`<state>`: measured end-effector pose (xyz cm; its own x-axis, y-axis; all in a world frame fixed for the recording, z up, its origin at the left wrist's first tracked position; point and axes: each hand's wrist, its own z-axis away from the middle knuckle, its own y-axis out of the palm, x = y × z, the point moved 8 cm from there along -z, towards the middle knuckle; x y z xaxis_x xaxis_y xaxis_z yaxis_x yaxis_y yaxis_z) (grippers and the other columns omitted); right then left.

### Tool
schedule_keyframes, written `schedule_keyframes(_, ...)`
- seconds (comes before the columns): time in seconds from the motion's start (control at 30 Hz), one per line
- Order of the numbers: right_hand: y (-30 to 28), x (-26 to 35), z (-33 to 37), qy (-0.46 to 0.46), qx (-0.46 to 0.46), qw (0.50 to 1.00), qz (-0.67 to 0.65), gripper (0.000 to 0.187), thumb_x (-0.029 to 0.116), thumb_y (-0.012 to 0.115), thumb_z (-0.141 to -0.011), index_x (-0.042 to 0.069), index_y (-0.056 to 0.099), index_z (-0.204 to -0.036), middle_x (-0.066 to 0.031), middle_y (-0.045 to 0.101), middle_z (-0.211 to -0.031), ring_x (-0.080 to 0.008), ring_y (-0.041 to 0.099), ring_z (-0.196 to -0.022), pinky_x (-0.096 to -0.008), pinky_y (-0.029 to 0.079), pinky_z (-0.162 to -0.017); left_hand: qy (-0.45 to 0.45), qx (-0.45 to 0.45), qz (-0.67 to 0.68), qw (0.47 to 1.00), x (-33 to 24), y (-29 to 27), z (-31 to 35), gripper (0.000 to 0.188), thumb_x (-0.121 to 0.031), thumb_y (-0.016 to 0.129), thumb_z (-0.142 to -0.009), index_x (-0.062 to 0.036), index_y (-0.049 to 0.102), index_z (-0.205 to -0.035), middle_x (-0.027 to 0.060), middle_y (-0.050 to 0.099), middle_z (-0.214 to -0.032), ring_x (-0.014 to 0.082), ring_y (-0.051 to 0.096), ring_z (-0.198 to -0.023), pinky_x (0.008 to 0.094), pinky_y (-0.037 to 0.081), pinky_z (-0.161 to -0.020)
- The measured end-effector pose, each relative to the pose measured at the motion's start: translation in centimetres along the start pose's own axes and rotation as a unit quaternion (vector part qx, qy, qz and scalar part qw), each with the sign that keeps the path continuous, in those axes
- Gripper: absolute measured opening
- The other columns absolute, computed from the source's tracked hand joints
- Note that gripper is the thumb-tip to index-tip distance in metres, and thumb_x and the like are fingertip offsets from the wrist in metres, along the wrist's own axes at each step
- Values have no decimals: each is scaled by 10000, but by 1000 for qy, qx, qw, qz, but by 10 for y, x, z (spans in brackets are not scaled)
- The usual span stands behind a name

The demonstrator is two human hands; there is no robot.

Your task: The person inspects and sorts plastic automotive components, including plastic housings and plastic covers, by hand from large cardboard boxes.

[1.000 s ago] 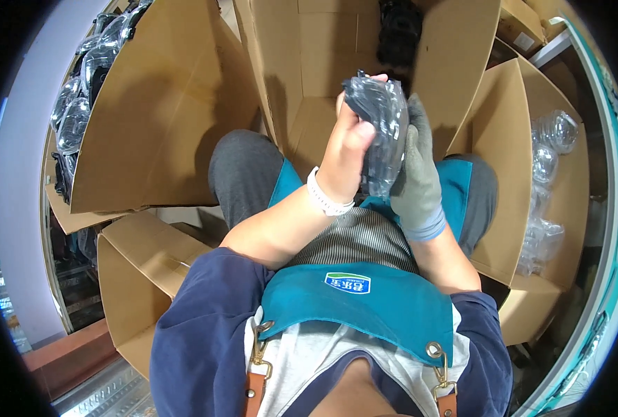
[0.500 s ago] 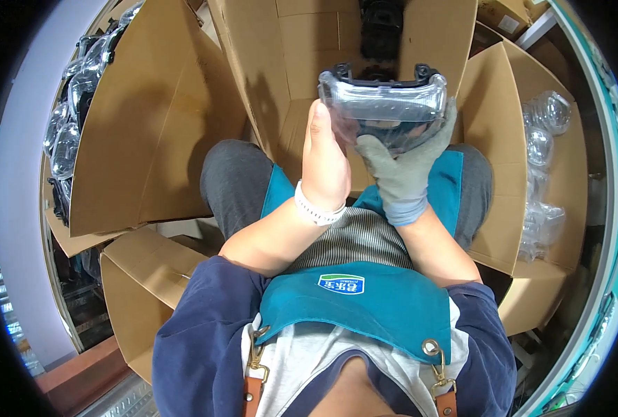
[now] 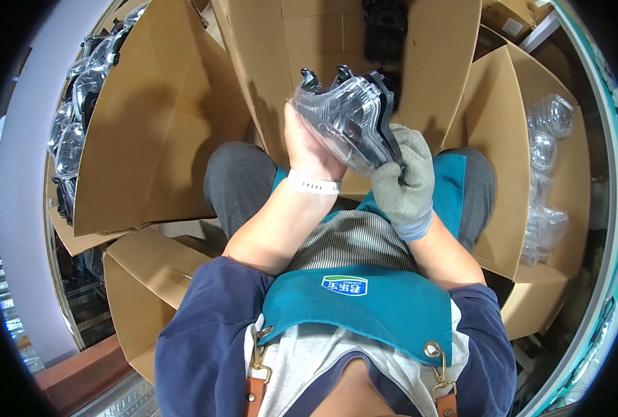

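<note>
A clear, curved plastic cover with a black frame is tilted in front of me, over the open box between my knees. My bare left hand, with a white band at its wrist, supports the clear side from the left; its fingers are mostly hidden behind the part. On the other side my right hand, in a grey glove, pinches the lower end of the black frame between thumb and fingers. Beyond the part, several dark pieces lie inside the open cardboard box.
At the right, a cardboard box holds several clear plastic covers. Behind a tall cardboard flap at the left, more clear and black parts are stacked. Another open box stands at lower left. My knees flank the middle box.
The cover has turned from nearly level, facing me, to steeply tilted, and moved slightly left. My right hand has shifted its hold from the clear side to the black frame's lower end.
</note>
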<state>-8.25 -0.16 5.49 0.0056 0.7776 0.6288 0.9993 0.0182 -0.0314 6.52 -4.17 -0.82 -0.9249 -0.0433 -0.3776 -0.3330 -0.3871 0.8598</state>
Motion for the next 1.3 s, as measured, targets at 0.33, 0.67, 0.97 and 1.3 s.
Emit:
schedule_keyframes(0.33, 8, -10, -8, 264, 30, 938, -222, 183, 134, 564, -908, 2, 551, -1034, -57, 552, -968, -116, 526, -888, -241, 426, -810, 171, 117, -98, 973, -38, 2, 2, 429, -418, 379, -896, -38, 536, -774, 91, 507, -682, 229, 475, -636, 356, 428, -627)
schedule_keyframes(0.67, 9, -8, -8, 278, 65, 920, -267, 109, 61, 552, -898, -7, 580, -978, -36, 557, -925, -94, 519, -852, -240, 431, -793, 213, 146, -143, 955, -42, 9, 11, 468, -456, 368, -886, -36, 496, -727, 81, 454, -609, 201, 413, -611, 335, 364, -613)
schedule_keyframes(0.97, 8, -14, 5, 357, 21, 874, -331, 160, 75, 557, -901, 7, 593, -1042, -56, 585, -1007, -131, 548, -932, -275, 442, -849, 201, 131, -152, 959, -37, 1, 6, 468, -455, 362, -884, -36, 496, -723, 80, 467, -646, 215, 443, -652, 352, 390, -676)
schedule_keyframes(1.3, 10, -6, -2, 295, 66, 907, -293, 191, 114, 563, -910, 1, 598, -1060, -49, 603, -993, -114, 546, -911, -258, 431, -837, 215, 197, -188, 938, -42, 16, 13, 453, -451, 360, -877, -42, 469, -716, 66, 435, -640, 196, 413, -642, 339, 357, -681)
